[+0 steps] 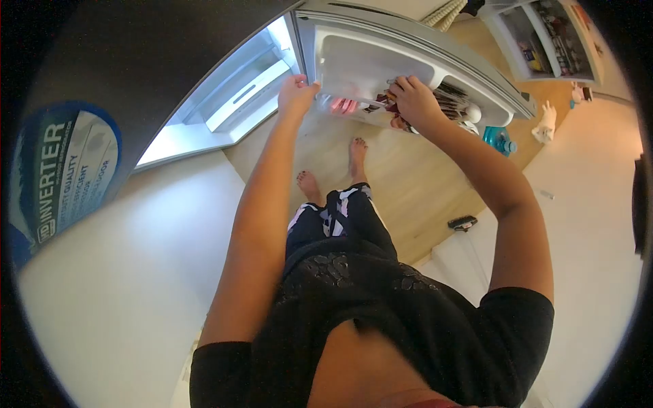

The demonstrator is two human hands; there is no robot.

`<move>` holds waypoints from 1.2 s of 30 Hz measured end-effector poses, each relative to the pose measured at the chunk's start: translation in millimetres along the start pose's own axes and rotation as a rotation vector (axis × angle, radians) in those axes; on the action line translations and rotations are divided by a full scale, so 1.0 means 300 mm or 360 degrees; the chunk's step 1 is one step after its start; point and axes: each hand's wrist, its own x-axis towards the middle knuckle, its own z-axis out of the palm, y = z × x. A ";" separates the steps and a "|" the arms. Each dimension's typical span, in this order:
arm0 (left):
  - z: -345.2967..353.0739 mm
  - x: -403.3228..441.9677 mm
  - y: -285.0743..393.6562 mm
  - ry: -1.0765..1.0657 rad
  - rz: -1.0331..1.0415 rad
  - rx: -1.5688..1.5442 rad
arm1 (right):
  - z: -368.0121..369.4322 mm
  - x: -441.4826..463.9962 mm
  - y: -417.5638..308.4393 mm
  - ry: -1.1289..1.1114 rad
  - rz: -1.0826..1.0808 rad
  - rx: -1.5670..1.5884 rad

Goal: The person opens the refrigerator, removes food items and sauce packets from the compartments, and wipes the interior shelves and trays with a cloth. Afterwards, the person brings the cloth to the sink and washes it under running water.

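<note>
An open refrigerator door (pixel 401 41) holds a clear door shelf (pixel 326 102) along its white inner side. My left hand (pixel 296 96) is at the shelf's left end, fingers curled and thumb against its edge. Farther right, my right hand (pixel 412 102) reaches down into the shelf, its fingers bent around dark reddish packets (pixel 391 105). Pink items (pixel 343 105) stand in the shelf between my hands. A row of dark, thin packets (pixel 449 102) and a white rounded item (pixel 472 113) fill the shelf to the right of my right hand. My fingertips partly hide the packets.
The lit fridge interior (pixel 231 95) with a white drawer front is at left. A blue bottle (pixel 500 141) stands on the wooden floor beyond the door. A dark brush-like object (pixel 462 223) and a white plush toy (pixel 545 124) lie at right, near a cabinet (pixel 544 41).
</note>
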 end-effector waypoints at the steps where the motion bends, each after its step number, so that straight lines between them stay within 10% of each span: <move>1: 0.004 0.007 -0.007 -0.0080 -0.0029 -0.0070 | -0.007 0.003 -0.006 -0.0079 0.0032 -0.0113; 11: -0.004 -0.011 -0.010 -0.0092 -0.0156 -0.0277 | -0.121 0.153 0.004 -0.0902 0.0521 0.0885; 19: -0.035 0.006 0.009 -0.0077 -0.0205 -0.0147 | -0.228 0.324 -0.022 -0.0821 0.0548 0.1669; 28: -0.086 0.059 0.084 -0.0221 -0.0377 -0.0238 | -0.150 0.555 -0.095 -0.0436 0.0974 0.2178; 36: -0.075 0.101 0.131 -0.0013 -0.0272 0.0060 | -0.099 0.296 0.000 0.0314 0.0343 0.1384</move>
